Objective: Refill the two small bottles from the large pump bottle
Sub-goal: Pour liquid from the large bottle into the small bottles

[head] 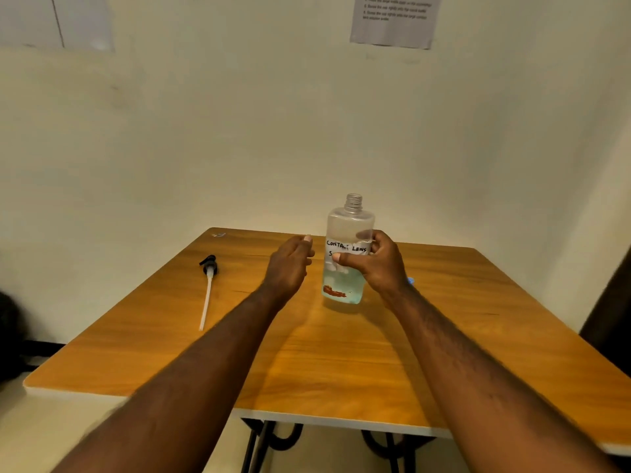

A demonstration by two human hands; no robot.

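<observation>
Gripping the large pump bottle (pixel 342 288) around its middle, the right hand (pixel 379 265) is what I see first on my feed: the thumb (pixel 345 257) lies across the front of the white label (pixel 349 246) and the fingers wrap round the far side. The left hand (pixel 288 268) hangs just beside the bottle on its left, not touching it, back toward the camera, fingers loosely curled and holding nothing that I can make out.

The bottle is clear plastic and upright, its base seemingly down on the table (pixel 341 367) toward the far right of the middle. Its threaded neck (pixel 353 203) is bare and uncapped. Pale bluish liquid fills roughly the lower third; above that I see only clear plastic. The handwritten label reads "CONTACT LENS", with a second line hidden under the thumb, and a reddish mark sits low on the front.

The pump (pixel 207 291) lies flat on the tabletop well to the left, black head pointing away from me and white dip tube toward the near edge. A small blue thing (pixel 410 280) peeks out behind the right wrist; I cannot tell what it is.

The table has a wood-grain top, and a printed sheet (pixel 392 23) is stuck on the pale wall behind it.
</observation>
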